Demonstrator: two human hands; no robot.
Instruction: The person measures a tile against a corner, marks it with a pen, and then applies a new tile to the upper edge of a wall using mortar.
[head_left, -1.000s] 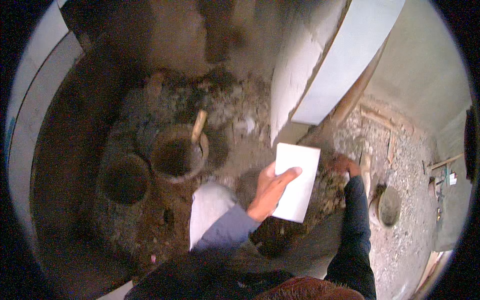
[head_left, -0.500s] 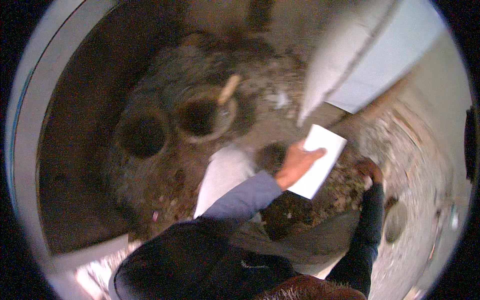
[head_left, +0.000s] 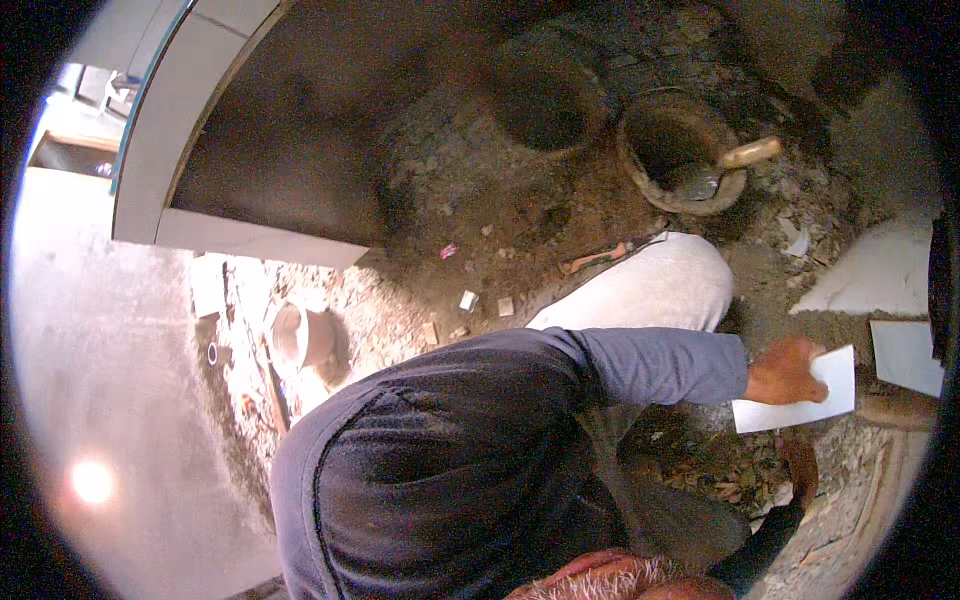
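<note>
My left hand (head_left: 790,372), at the end of a grey-blue sleeve, grips a flat white rectangular tile (head_left: 800,405). The thumb lies across its upper face. Below and just beyond the tile, my right hand (head_left: 800,468) reaches down toward the ground at the end of a dark sleeve. Shadow and the tile partly hide its fingers, so what it holds, if anything, is unclear. Loose rubble (head_left: 705,465) lies between my arms. Another white tile (head_left: 908,355) stands close to the held one, on the right.
A round bucket (head_left: 640,165) holds a wooden-handled tool (head_left: 750,153); a second dark round container (head_left: 545,115) stands beside it. My pale-trousered knee (head_left: 670,285) juts forward. Small tile chips (head_left: 468,300) lie on dirt. A white tub (head_left: 302,337) and tiled edging (head_left: 265,240) are at left.
The view has swung, so the buckets and both hands appear farther right, and the bright floor at left has come in. My left hand keeps its hold on the tile.
</note>
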